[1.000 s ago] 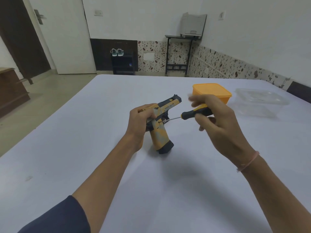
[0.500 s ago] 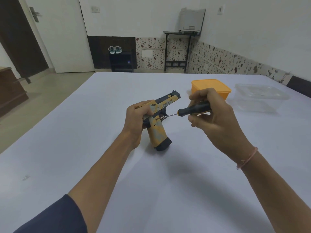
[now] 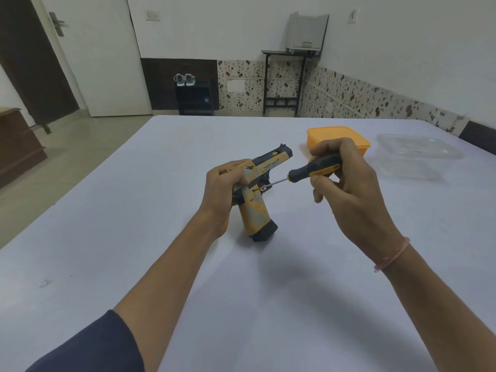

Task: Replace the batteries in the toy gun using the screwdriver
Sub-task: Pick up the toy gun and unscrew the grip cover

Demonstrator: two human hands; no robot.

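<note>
I observe the toy gun (image 3: 257, 194) standing butt-down on the white table (image 3: 134, 210), barrel pointing away from me, tilted slightly. My left hand (image 3: 224, 191) has its fingers wrapped tight around the rear of the slide and upper grip, steadying it. My right hand (image 3: 349, 183) has its fingers closed on the handle of the screwdriver (image 3: 308, 170), whose thin shaft runs down-left to meet the gun's side just behind the trigger area; whether the tip is seated in a screw head I cannot tell.

Handling assessment: the gun appears to be rigid moulded plastic, likely light and somewhat slick, prone to tipping on its narrow base under side pressure. The present hold high on the frame, opposite the driver's push, seems the right one. The small screw would be easily stripped or lost.

Beyond the gun sit an orange lidded container (image 3: 338, 136) and, right of that, a clear plastic tub (image 3: 418, 154).

Change noted: against the frame a second ago, the right hand's fingers, then spread loosely over the handle, are now curled firmly round it. Gun and driver tip sit much as before.
</note>
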